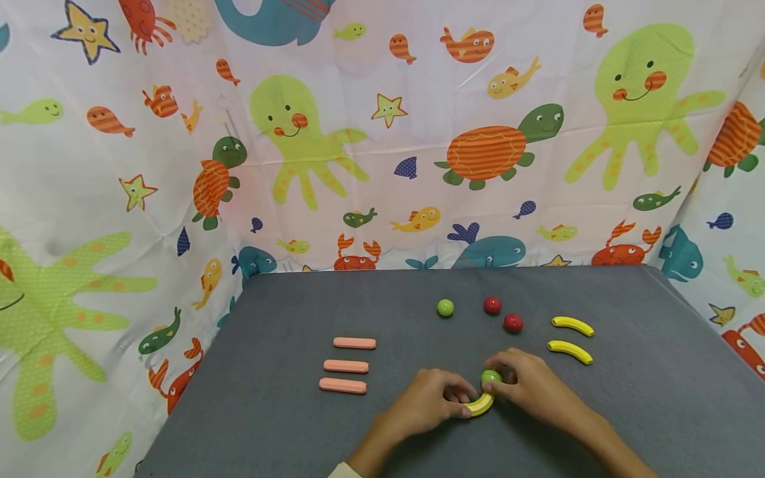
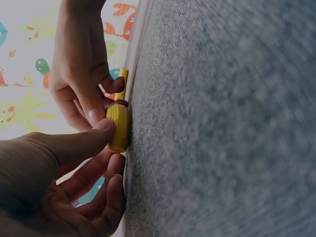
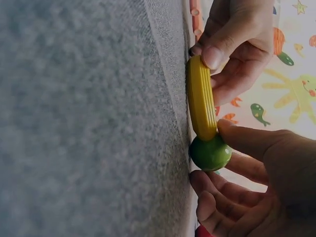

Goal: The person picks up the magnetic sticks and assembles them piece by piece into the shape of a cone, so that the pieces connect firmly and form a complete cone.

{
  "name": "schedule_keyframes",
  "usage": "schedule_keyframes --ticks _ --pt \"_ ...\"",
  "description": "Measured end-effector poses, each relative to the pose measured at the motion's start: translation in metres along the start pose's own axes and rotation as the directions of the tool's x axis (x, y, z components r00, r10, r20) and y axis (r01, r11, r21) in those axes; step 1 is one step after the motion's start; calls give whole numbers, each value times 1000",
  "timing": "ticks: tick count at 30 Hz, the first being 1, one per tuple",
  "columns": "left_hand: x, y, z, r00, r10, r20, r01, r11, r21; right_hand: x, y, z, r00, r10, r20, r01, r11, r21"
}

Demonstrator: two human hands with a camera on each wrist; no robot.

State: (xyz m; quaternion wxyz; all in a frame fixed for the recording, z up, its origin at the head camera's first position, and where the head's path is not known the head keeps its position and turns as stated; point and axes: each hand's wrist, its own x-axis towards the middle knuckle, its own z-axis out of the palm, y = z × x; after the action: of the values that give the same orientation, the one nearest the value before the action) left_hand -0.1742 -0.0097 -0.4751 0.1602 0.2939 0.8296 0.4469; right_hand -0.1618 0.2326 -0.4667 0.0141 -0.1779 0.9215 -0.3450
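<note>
- Three pink sticks [image 1: 346, 365] lie at about nine o'clock of the hands, stacked one behind the other on the grey table [image 1: 287, 431], each with its long axis running side to side.
- The left hand [image 1: 427, 401] rests on the table with fingers curled, pinching the left end of the yellow curved piece [image 1: 480, 405]; the left wrist view shows the thumb [image 2: 84, 143] pressed on that piece's end.
- The yellow curved piece lies flat near the front edge of the table, between the two hands. Its long axis runs roughly from eight o'clock to two o'clock, and its ends turn up and away from the person.
- The green ball [image 1: 491, 378] sits at the piece's right end, touching it, as the right wrist view shows [image 3: 211, 153].
- The right hand [image 1: 534, 388] curls its fingers round the green ball, thumb on top.
- At twelve o'clock of the hands lie another green ball [image 1: 445, 307] and two red balls [image 1: 502, 315], apart from each other.
- At about two o'clock lie two yellow curved pieces [image 1: 572, 338], parallel, long axes near side to side, ends drooping towards the person.
</note>
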Motion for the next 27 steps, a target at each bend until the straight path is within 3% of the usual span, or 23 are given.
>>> schedule_keyframes --ticks 8,14,18,22,27 --pt "-1 1 -3 1000 -2 -16 3 1000 23 -11 1 -3 1000 14 20 -15 999 46" --pt "4 6 2 999 34 -26 -33 997 66 -15 3 -5 998 30 57 -34 997 73" --pt "7 9 7 1000 18 -12 -17 999 47 -18 4 -5 997 23 80 -31 995 95" --pt "8 10 10 1000 -12 11 12 1000 15 -19 5 -8 998 30 50 -35 995 94" --pt "9 10 11 1000 -13 9 13 1000 28 -17 8 -15 997 31 -65 -29 999 35"
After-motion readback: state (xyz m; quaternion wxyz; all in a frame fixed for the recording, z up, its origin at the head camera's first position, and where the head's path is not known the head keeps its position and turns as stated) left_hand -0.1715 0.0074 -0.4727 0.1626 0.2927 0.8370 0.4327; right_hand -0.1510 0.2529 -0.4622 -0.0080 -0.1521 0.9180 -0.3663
